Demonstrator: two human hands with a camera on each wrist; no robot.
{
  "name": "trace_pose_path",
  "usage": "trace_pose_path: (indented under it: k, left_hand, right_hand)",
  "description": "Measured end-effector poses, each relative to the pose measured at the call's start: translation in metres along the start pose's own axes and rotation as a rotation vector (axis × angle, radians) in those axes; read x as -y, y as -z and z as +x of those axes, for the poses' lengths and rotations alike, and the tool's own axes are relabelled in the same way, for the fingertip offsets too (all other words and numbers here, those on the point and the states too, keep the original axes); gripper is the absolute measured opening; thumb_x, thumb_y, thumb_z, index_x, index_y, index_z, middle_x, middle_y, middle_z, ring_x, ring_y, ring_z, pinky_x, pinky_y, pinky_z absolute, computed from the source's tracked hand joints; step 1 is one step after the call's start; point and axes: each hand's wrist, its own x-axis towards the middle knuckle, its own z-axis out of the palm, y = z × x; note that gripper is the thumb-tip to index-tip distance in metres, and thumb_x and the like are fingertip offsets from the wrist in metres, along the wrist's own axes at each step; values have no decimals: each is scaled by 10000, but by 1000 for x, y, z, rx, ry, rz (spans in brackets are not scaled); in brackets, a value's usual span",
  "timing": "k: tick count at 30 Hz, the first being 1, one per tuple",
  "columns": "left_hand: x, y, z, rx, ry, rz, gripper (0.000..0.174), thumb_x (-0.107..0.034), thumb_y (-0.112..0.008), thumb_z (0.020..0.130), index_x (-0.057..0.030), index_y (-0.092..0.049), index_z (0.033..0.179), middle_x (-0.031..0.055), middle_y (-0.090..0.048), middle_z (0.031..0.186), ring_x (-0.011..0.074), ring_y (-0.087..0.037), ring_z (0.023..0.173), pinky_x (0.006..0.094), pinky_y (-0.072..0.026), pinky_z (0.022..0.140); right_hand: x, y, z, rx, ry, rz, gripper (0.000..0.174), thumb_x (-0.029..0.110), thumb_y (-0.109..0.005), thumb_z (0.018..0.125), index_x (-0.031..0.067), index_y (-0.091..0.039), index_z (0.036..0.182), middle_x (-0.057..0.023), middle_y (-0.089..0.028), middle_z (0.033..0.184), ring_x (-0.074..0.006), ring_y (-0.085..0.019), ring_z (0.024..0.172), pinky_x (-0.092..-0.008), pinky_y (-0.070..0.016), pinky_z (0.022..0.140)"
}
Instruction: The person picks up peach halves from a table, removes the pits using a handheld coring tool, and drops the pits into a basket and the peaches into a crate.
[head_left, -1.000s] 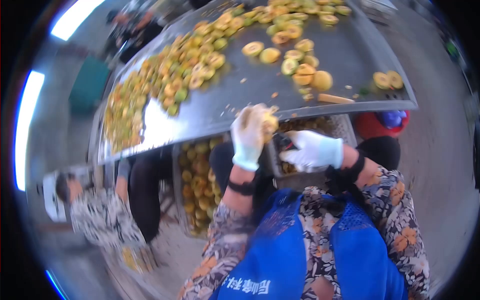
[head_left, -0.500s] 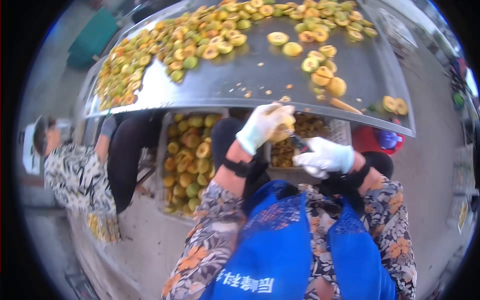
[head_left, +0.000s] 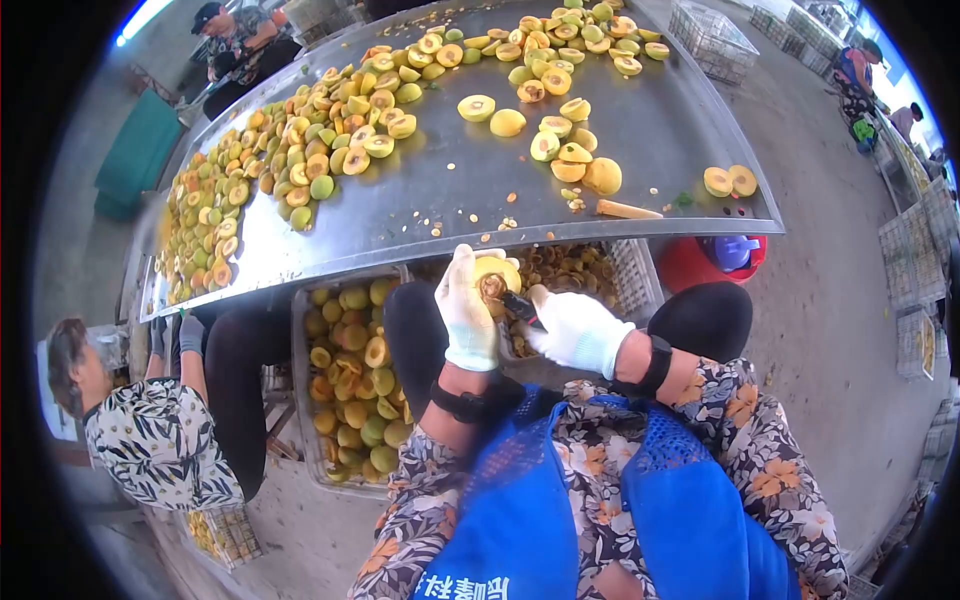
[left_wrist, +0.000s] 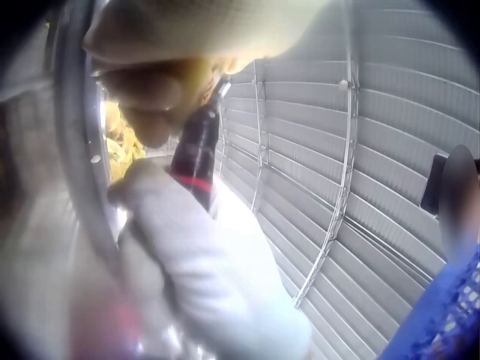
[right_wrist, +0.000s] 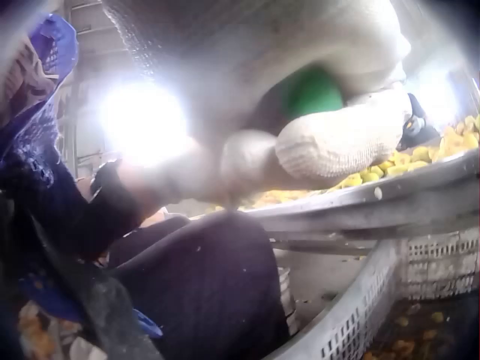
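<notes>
My gloved left hand (head_left: 466,312) holds a yellow peach half (head_left: 497,278), fingers behind it and the cut face with its brown centre turned up. In my gloved right hand (head_left: 578,330) is a black-handled tool (head_left: 519,306) with a red ring, its front end right at the brown centre. The left wrist view shows the tool's dark handle (left_wrist: 196,154) running from the right hand's fingers up to the fruit. A green end (right_wrist: 315,91) shows within the right hand's grip in the right wrist view. The tool's tip is mostly hidden by the fruit.
A metal table (head_left: 440,190) bears many halved peaches (head_left: 345,120) and a wooden-looking stick (head_left: 628,209). Beneath the hands is a crate (head_left: 640,275) of brown-yellow scraps; a crate of whole and cut fruit (head_left: 355,400) stands left. A red bucket (head_left: 690,265) stands right; another person (head_left: 150,430) sits left.
The peach half has come down from beside the table edge and its cut face now turns upward. The right hand has brought the tool to its centre. The head view has shifted too.
</notes>
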Motion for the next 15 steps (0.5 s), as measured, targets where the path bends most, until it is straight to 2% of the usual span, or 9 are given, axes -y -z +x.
trace_pose_path:
  k: [1, 3, 4, 5, 7, 11, 13, 14, 15]
  left_hand:
    - [1, -3, 0, -47, -28, 4, 406, -321, -437, 1019, 28, -633, 951, 150, -684, 892, 211, -665, 731, 277, -533, 662]
    - [-1, -2, -1, -101, -57, 7, 392, -300, -447, 1017, 32, -637, 932, 147, -685, 869, 206, -660, 699, 276, -532, 655]
    - [-4, 2, -1, -26, -80, 123, 390, -292, -451, 1018, 37, -639, 927, 140, -684, 844, 198, -659, 692, 271, -531, 654]
    - [-7, 5, -2, 47, -99, 241, 387, -285, -456, 1018, 41, -641, 921, 133, -683, 819, 190, -657, 684, 266, -530, 653]
    - [-10, 9, -1, 70, -86, 318, 397, -290, -463, 1017, 43, -646, 905, 123, -683, 792, 171, -655, 687, 256, -524, 654]
    - [-13, 15, -2, 297, 124, 557, 431, -321, -430, 1025, 33, -648, 914, 123, -688, 791, 156, -651, 700, 245, -513, 675]
    - [-16, 10, -6, 382, 18, 266, 510, -387, -365, 1034, 27, -639, 916, 126, -691, 796, 146, -645, 696, 243, -509, 679]
    - [-9, 7, -6, 371, -178, 296, 541, -434, -330, 1031, 12, -626, 950, 153, -693, 824, 165, -634, 630, 258, -509, 592]
    - [-6, 5, -8, 365, -180, 292, 541, -434, -330, 1031, 12, -626, 950, 153, -693, 824, 165, -634, 630, 258, -509, 592]
  right_hand:
    - [0, 0, 0, 1, -2, -3, 256, 244, -553, 885, -4, -554, 946, -219, -655, 755, -397, -653, 690, -452, -522, 622]
    - [1, 0, 2, 169, -43, 453, 236, 232, -577, 886, 1, -566, 933, -188, -654, 721, -327, -649, 632, -404, -516, 597]
    - [10, 14, 3, 384, -250, 763, 118, 183, -580, 926, 69, -552, 933, 0, -535, 582, -112, -501, 444, -275, -376, 396]
    - [4, 24, 6, 642, -407, 859, 213, 265, -595, 914, 52, -593, 901, -40, -591, 625, -120, -520, 471, -289, -413, 450]
    - [-1, 25, 6, 687, -365, 779, 198, 267, -586, 924, 72, -594, 891, -12, -546, 591, -93, -482, 437, -255, -359, 410]
    - [1, 31, -3, 758, -361, 604, 194, 243, -578, 941, 52, -585, 907, 4, -490, 554, -89, -450, 421, -241, -345, 394]
    - [-3, 13, -13, 817, -251, 1397, 206, 230, -570, 959, 26, -572, 929, 15, -440, 528, -84, -407, 394, -246, -328, 372]
    - [4, 12, -16, 803, -331, 1461, 219, 227, -559, 973, 11, -562, 940, 15, -422, 518, -81, -383, 379, -240, -315, 358]
    - [3, 3, -16, 784, -323, 1574, 215, 230, -571, 968, 18, -563, 936, 13, -428, 521, -80, -390, 379, -235, -305, 348]
